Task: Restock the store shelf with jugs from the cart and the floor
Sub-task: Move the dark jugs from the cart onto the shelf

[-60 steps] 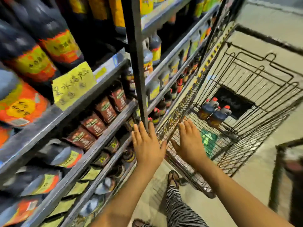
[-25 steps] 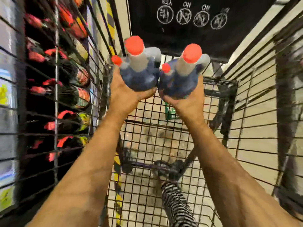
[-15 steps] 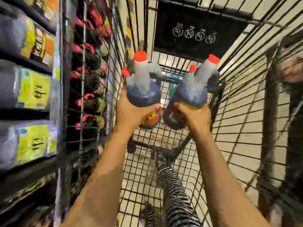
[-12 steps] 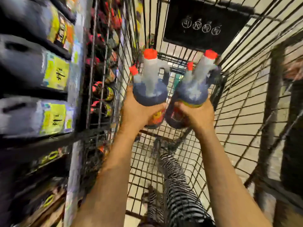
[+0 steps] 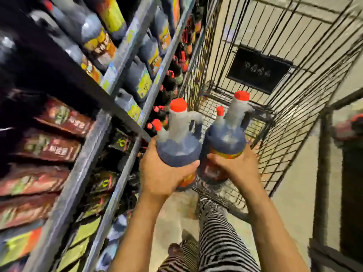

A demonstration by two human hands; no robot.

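A person's left hand [image 5: 161, 177] and right hand [image 5: 237, 169] each wrap around a dark red-capped jug, the left jug [image 5: 178, 142] beside the right jug [image 5: 225, 138], upright over the wire cart [image 5: 284, 134]; likely mid-carry, the next move calls for swinging left toward a free spot on the shelf [image 5: 117, 61].

Shelf [image 5: 86, 154] left, cart [image 5: 279, 146] right; left jug [image 5: 176, 148] beside right jug [image 5: 225, 140], before cart.

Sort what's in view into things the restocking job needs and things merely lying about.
For the job: dark plastic jug with red caps, gripped by the left hand; second matching jug, gripped by the right hand; black wire cart; grey metal shelf.
Lying about: red-brown flat packets; yellow-green flat packets; black sign panel on the cart.
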